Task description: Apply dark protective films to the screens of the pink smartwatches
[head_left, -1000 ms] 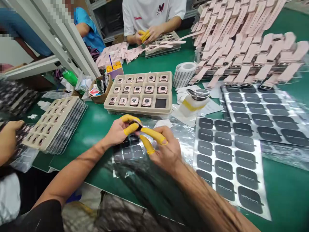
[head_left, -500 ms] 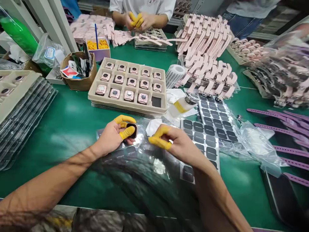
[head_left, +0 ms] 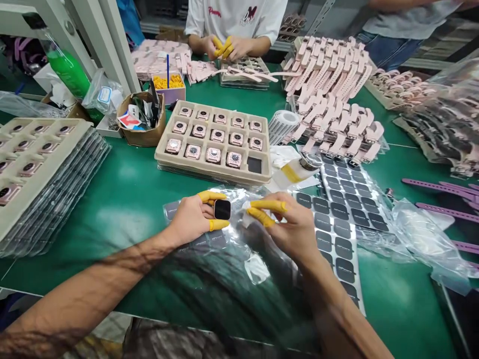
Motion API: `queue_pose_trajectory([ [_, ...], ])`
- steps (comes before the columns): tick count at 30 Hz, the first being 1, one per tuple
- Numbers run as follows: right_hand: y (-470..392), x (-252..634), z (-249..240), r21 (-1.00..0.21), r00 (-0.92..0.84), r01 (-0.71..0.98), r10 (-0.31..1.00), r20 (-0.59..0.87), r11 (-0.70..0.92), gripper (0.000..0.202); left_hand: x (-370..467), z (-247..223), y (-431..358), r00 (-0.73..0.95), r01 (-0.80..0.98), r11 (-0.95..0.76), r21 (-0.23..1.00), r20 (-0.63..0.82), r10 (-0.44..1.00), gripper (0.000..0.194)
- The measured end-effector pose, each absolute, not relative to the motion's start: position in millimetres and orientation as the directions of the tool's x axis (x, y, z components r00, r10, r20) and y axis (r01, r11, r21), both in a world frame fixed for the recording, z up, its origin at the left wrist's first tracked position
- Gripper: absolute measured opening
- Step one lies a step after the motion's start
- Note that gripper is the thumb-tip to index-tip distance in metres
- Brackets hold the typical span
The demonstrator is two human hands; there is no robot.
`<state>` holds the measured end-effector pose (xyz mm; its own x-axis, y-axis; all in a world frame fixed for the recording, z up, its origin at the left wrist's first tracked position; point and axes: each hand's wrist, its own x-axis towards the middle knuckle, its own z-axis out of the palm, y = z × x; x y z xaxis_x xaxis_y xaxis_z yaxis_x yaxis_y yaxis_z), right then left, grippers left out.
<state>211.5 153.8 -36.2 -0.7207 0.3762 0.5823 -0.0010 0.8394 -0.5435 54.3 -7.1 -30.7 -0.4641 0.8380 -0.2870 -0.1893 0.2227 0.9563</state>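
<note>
My left hand (head_left: 190, 219), with yellow finger cots on the thumb and finger, grips a watch case (head_left: 222, 210) by its edges, its dark screen turned up. A little to the right, my right hand (head_left: 295, 224), also in yellow finger cots, pinches a crumpled white wipe (head_left: 247, 215). The wipe is apart from the watch case. Clear plastic film (head_left: 239, 192) and dark printed stickers (head_left: 209, 241) lie beneath both hands. Behind them, a beige tray (head_left: 209, 172) carries pink watch cases in its pockets; the front right pocket holds none.
Sheets of dark stickers (head_left: 342, 227) lie at the right beside a pump bottle (head_left: 295, 171). Stacked trays (head_left: 63, 199) stand at left, near a cardboard box (head_left: 144, 130). Pink straps (head_left: 329, 75) are piled behind. Across the table sits a co-worker (head_left: 235, 25) wearing yellow finger cots.
My left hand has turned the watch case so its screen faces me. My right hand now has the white wipe between its fingers. The whole view has shifted slightly.
</note>
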Motion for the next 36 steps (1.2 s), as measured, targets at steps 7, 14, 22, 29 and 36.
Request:
queue_pose_trajectory([
  [7, 121.6, 196.8, -39.9, -0.532, -0.722, -0.012, 0.361, 0.59, 0.846, 0.007, 55.3, -31.2, -7.5, -0.443, -0.17, 0.233, 0.957, -0.286, 0.85, 0.062],
  [14, 123.4, 199.5, -42.9, -0.5, -0.729, 0.011, 0.349, 0.589, 0.866, 0.011, 56.5, -30.4, -7.3, -0.451, -0.129, 0.283, 0.95, -0.31, 0.837, 0.065],
  [22, 117.4, 200.3, -40.5, -0.434, -0.701, 0.175, 0.421, 0.576, 0.884, 0.012, 59.9, -30.4, -6.5, -0.477, -0.164, 0.273, 0.948, -0.318, 0.82, 0.065],
  [29, 129.8, 205.1, -47.1, -0.321, -0.726, 0.233, 0.384, 0.571, 0.918, 0.019, 58.8, -30.5, -5.0, -0.452, -0.15, 0.232, 0.961, -0.276, 0.848, 0.052],
  [36, 152.2, 229.9, -39.6, -0.32, -0.81, 0.075, 0.245, 0.534, 0.944, 0.03, 45.6, -21.6, 0.9, -0.485, -0.451, 0.111, 0.885, -0.348, 0.803, 0.069],
])
